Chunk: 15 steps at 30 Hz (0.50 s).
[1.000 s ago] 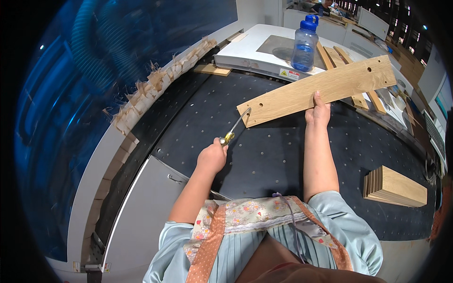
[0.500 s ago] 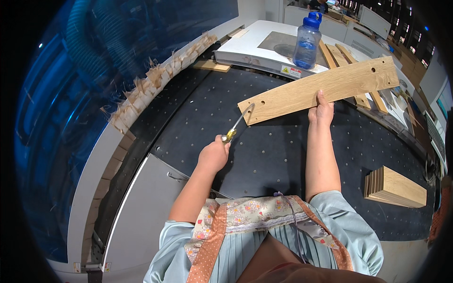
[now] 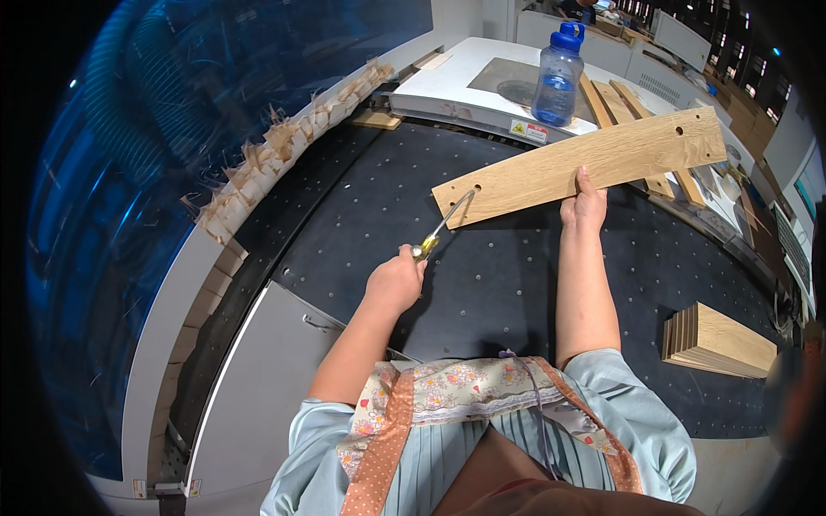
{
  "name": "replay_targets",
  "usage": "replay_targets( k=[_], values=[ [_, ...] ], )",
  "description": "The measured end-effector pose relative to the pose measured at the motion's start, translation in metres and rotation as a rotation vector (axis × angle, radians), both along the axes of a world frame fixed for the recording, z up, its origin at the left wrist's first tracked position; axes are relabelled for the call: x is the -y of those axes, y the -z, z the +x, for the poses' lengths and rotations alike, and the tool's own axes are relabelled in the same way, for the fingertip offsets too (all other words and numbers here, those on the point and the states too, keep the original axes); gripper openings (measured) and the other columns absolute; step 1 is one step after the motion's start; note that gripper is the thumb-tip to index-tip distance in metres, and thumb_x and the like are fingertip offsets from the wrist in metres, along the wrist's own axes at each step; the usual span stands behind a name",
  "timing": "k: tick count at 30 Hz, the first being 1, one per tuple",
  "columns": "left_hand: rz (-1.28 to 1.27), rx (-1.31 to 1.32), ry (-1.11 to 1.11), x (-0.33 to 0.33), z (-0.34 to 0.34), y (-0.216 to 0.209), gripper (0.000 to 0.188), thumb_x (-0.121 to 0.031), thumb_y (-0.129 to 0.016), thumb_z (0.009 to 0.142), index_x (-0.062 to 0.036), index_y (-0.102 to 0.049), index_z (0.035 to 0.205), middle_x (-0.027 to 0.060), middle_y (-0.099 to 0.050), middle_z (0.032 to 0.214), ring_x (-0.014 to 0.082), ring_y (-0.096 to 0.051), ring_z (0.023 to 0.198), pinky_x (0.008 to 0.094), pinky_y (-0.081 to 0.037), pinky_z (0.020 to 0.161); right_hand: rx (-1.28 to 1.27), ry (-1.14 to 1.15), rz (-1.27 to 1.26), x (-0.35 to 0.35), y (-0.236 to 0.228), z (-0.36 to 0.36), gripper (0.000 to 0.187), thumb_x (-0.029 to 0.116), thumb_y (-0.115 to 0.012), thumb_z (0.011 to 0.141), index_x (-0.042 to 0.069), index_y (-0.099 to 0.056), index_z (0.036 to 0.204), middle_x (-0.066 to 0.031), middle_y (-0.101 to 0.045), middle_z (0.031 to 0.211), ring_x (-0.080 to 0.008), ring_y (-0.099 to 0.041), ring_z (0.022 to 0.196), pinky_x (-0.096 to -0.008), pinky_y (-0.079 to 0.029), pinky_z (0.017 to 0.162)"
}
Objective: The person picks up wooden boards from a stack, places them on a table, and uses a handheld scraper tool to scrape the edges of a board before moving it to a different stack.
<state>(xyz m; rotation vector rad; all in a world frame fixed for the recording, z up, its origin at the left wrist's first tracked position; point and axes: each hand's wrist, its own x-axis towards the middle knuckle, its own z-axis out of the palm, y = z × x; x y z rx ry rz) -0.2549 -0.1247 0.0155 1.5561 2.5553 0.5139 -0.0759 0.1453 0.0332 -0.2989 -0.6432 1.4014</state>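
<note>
My right hand [image 3: 585,205] grips a long wood-grain board [image 3: 551,172] near the middle of its lower edge, thumb on the face and fingers hidden behind. The board is held up on a slant, its right end higher, with small round holes near both ends. In my left hand [image 3: 397,279] is a screwdriver [image 3: 428,245] with a yellowish handle, fingers wrapped round it. The tip of its metal shaft meets the board at the larger hole near the left end. Whether the tip goes inside, I cannot tell.
Below the board lies a black worktable [image 3: 482,301] dotted with studs. A stack of boards [image 3: 721,341] rests on it at right. Behind stand a blue-capped water bottle [image 3: 557,82] and several wooden strips [image 3: 613,105] on a white machine top. A blue machine cover [image 3: 258,60] rises at left.
The screwdriver tip has moved right, from near the small holes at the board's left end to the larger hole. A blurred dark shape has appeared at the right edge.
</note>
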Motion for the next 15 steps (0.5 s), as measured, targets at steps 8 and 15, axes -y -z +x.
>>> replay_targets(
  k=[8,15],
  values=[
    [-0.150,0.053,-0.100,0.017,-0.006,0.014,0.031,-0.029,-0.045,0.092,0.0008,-0.046,0.098,0.0215,-0.063,0.079,0.0391,-0.062,0.076,0.0475,-0.049,0.067,0.000,0.001,-0.009,-0.003,0.003,0.003,0.037,-0.004,-0.055,0.085,-0.001,-0.044,0.121,-0.0117,-0.054,0.116,-0.0231,-0.054,0.105,-0.0354,-0.041,0.094],
    [-0.168,0.083,-0.129,0.015,-0.004,0.013,0.030,-0.029,-0.044,0.092,0.0004,-0.045,0.098,0.0222,-0.064,0.080,0.0388,-0.062,0.078,0.0471,-0.049,0.069,0.000,-0.018,0.008,0.004,-0.001,0.002,0.038,-0.004,-0.056,0.084,-0.001,-0.044,0.120,-0.0122,-0.054,0.116,-0.0231,-0.054,0.106,-0.0351,-0.041,0.095]
  ],
)
